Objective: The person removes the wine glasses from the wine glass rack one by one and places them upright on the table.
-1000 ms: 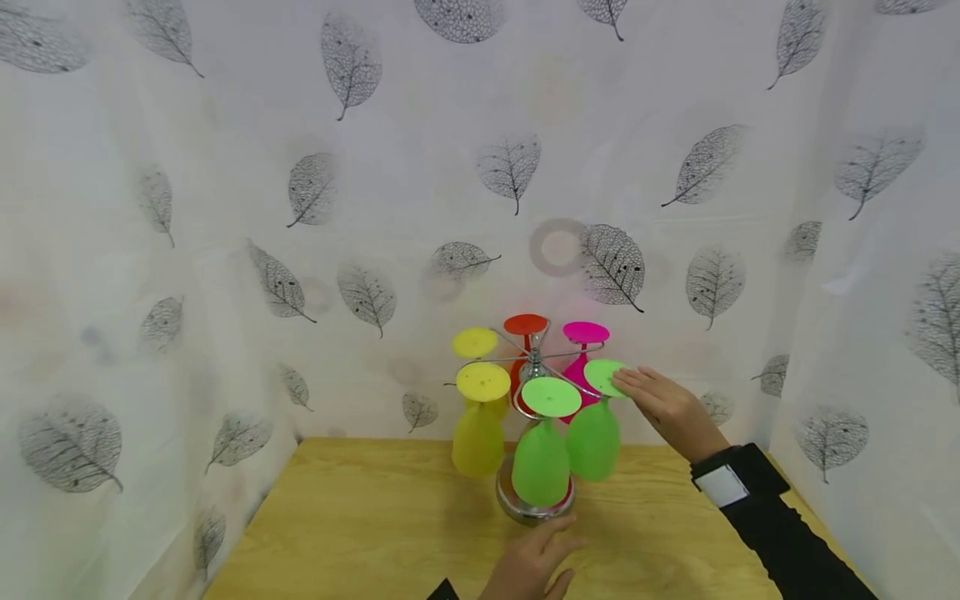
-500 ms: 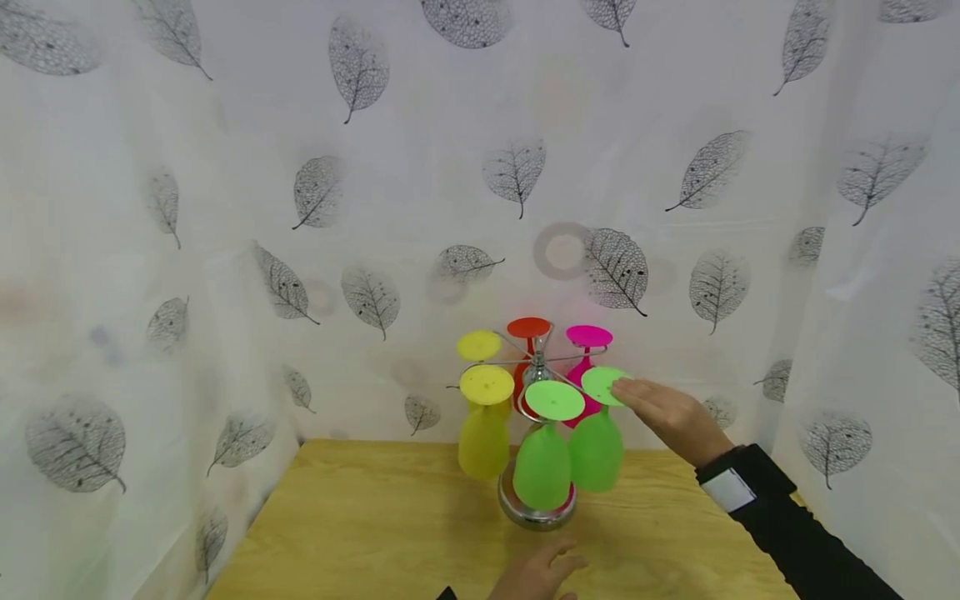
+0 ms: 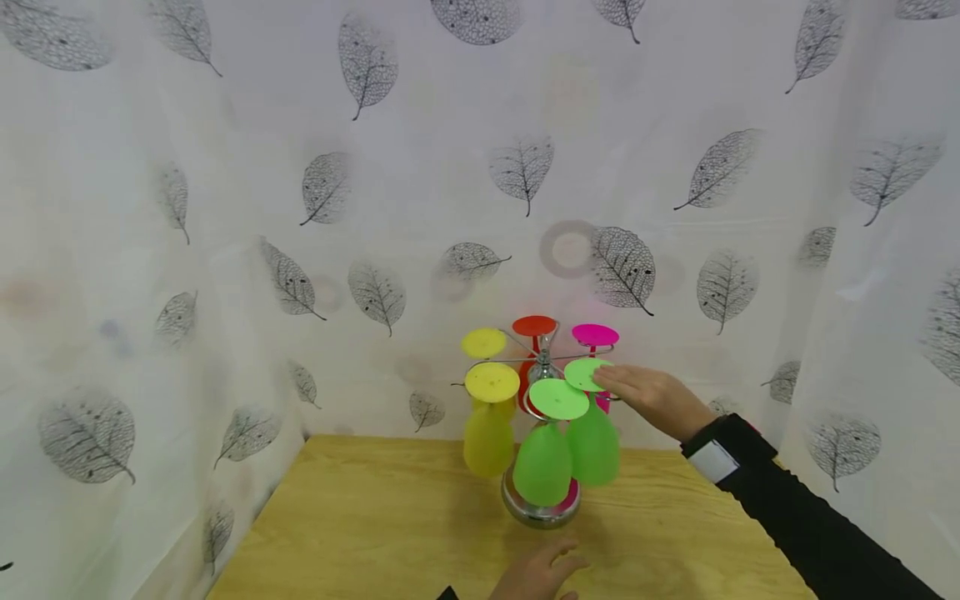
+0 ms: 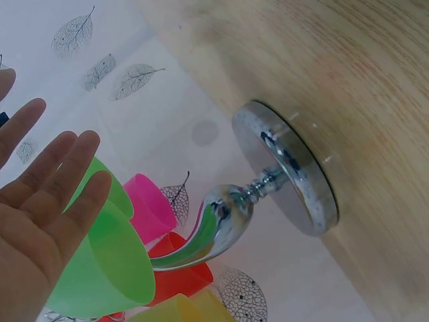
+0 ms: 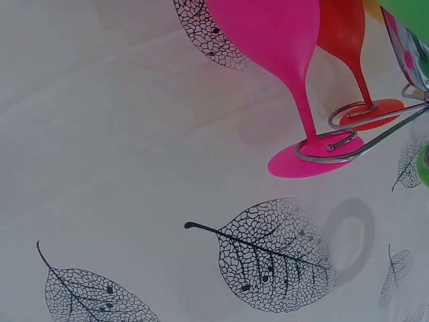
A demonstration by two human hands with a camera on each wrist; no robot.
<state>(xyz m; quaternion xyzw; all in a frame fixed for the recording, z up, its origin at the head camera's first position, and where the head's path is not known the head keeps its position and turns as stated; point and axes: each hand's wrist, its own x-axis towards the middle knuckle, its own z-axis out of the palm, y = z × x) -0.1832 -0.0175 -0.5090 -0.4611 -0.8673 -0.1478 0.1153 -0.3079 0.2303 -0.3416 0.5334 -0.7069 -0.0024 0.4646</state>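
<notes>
A chrome goblet rack (image 3: 542, 510) stands upright, with plastic goblets hanging upside down from its wire arms. My right hand (image 3: 660, 402) has its fingertips on the flat foot of the right-hand green goblet (image 3: 594, 446), fingers stretched out and thumb hidden. That foot laps against the foot of the front green goblet (image 3: 543, 467). Low in front of the base is my left hand (image 3: 534, 575), fingers spread and holding nothing. In the left wrist view the left hand (image 4: 47, 215) overlaps the green goblets. The right wrist view leaves my right hand out.
Two yellow goblets (image 3: 489, 442) hang on the left side. A red goblet (image 5: 343, 33) and a pink goblet (image 5: 305, 100) hang at the back, their stems in wire loops. Behind the wooden table (image 3: 360, 517) is a leaf-patterned curtain (image 3: 420, 200).
The right-hand green goblet has shifted left, inward along the rack, with my right hand at its foot. My left hand has drawn back slightly from the base.
</notes>
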